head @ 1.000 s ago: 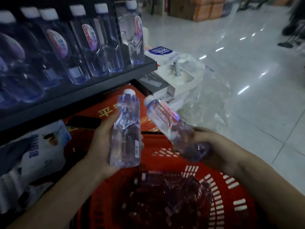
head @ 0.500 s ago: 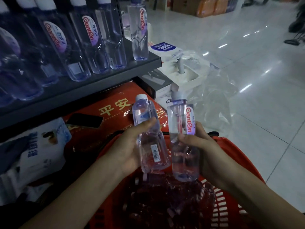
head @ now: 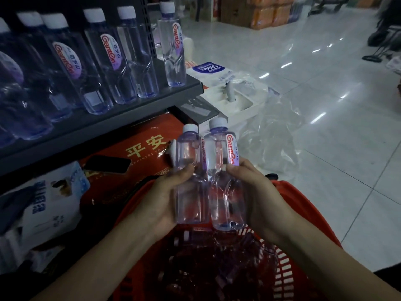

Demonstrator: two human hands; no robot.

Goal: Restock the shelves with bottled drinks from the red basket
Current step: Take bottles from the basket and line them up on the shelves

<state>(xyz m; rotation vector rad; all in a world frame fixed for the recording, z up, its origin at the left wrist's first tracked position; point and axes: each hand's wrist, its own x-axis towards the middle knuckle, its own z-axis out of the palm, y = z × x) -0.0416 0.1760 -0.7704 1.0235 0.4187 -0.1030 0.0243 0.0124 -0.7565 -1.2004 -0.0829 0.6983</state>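
Over the red basket (head: 308,216), with the stocked shelf (head: 130,118) up-left, your left hand (head: 160,203) wraps the left bottle (head: 189,198) and your right hand (head: 260,192) the right bottle (head: 225,203), upright and touching; they look full, so weighty, and the smooth thin plastic should dent, so grip at the waist; glossy tile floor (head: 325,94) on the right.

The left bottle (head: 189,192) and the right bottle (head: 226,192), held just above the red basket (head: 290,272), are seen to be of clear, glossy plastic with smooth white caps (head: 218,122), while the basket itself is moulded in slotted red plastic of duller sheen. Beyond the basket a shelf (head: 97,129) of dark, matt-painted metal is found, with a red carton (head: 138,137) of glossy printed card beneath it. To the right of the basket the floor tiles (head: 314,105) are polished to a high gloss, and crinkled transparent film (head: 277,135) is spread on them.
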